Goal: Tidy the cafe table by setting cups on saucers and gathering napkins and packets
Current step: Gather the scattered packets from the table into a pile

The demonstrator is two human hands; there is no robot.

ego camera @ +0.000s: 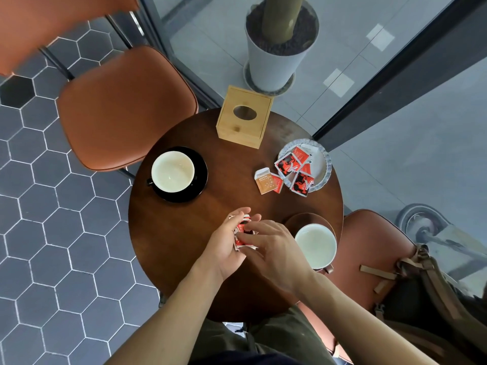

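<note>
Over the front of the round wooden table, my left hand holds a small stack of red packets. My right hand pinches the same stack from the right. A white cup sits on a black saucer at the left. Another white cup stands on a brown saucer at the right. A pale scalloped plate at the far right carries several red packets. An orange-and-white packet lies on the table beside it.
A wooden tissue box stands at the table's far edge. A brown chair is at the left; another chair with a backpack is at the right. A potted plant stands beyond, by glass walls.
</note>
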